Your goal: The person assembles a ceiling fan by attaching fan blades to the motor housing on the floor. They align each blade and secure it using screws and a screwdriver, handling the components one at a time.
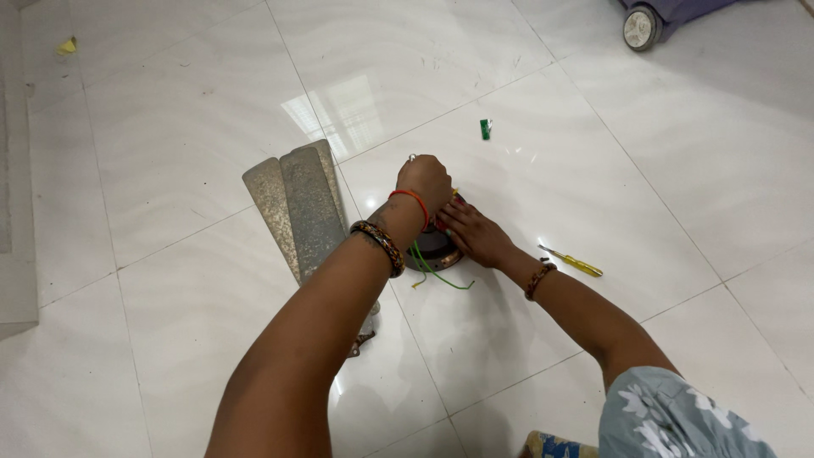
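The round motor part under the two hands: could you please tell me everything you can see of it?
The round motor part lies flat on the white tiled floor, mostly hidden by the hands. What shows is a dark, brownish metallic disc with a paler rim. Thin green wires trail from it onto the tiles toward the person. The left hand is fisted above it, the right hand rests on its right edge. Grey fan blades lie just to its left.

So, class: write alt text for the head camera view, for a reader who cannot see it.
Seen from above, a person's left hand and right hand work on a round metal motor with green wires on a white tiled floor. Grey fan blades lie to its left, a yellow screwdriver to its right.
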